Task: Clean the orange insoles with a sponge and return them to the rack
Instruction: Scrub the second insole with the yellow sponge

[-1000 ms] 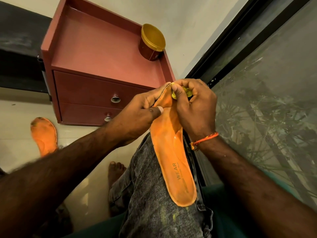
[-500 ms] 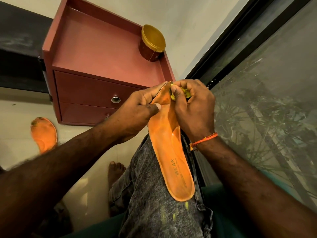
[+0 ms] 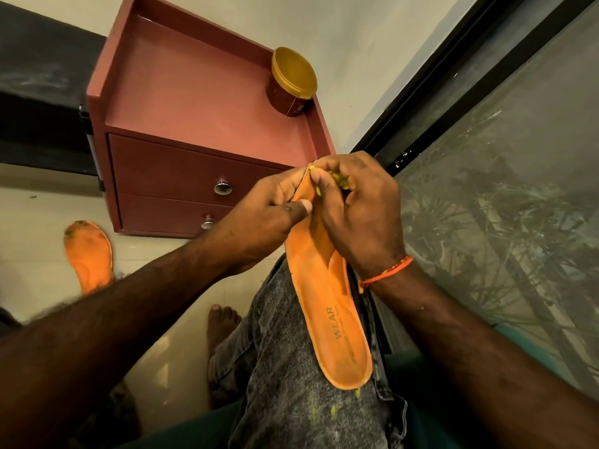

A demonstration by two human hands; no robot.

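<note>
at insole [image 3: 327, 306] toe, both pinching

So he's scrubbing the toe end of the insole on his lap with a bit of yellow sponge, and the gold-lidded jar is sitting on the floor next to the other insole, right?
Not quite. The head view shows the gold-lidded jar standing on top of the red drawer unit, not on the floor. Only the other insole lies on the floor. The rest holds: the right hand rubs the yellow sponge at the toe end of the insole on his lap, which the left hand steadies.
</note>
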